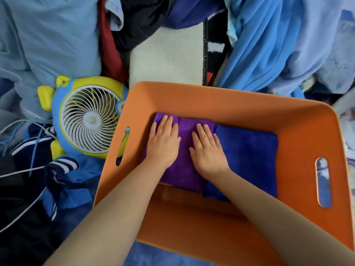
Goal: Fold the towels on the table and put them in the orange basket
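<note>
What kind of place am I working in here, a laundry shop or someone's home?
Probably a home, a cluttered laundry spot. Loose clothes are heaped all around the orange basket, a toy-like desk fan with trailing cables sits beside it, and both hands press a purple towel inside.

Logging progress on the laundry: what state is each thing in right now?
Purple towel: folded, lying in the basket, pressed flat by both hands.
Blue towel: folded, lying beside the purple one.
Orange basket: upright, open.
Left hand: flat on the purple towel.
Right hand: flat on the purple towel.
</note>
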Action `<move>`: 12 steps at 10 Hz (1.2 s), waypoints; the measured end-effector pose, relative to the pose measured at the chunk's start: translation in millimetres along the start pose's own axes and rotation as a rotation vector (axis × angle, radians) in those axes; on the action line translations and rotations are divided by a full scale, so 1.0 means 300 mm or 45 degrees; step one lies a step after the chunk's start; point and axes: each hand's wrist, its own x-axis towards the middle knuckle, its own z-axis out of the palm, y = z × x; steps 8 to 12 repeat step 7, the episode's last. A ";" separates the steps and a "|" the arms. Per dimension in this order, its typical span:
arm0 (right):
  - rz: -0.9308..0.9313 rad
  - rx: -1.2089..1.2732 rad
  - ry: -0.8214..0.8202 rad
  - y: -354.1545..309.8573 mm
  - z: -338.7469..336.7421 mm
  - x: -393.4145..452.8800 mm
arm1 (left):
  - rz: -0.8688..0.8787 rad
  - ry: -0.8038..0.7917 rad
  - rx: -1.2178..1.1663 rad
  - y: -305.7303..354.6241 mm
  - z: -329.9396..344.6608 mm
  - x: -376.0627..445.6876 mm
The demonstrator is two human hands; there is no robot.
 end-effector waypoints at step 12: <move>0.029 0.036 -0.460 0.048 -0.075 -0.043 | -0.018 -0.479 -0.050 0.010 -0.093 -0.059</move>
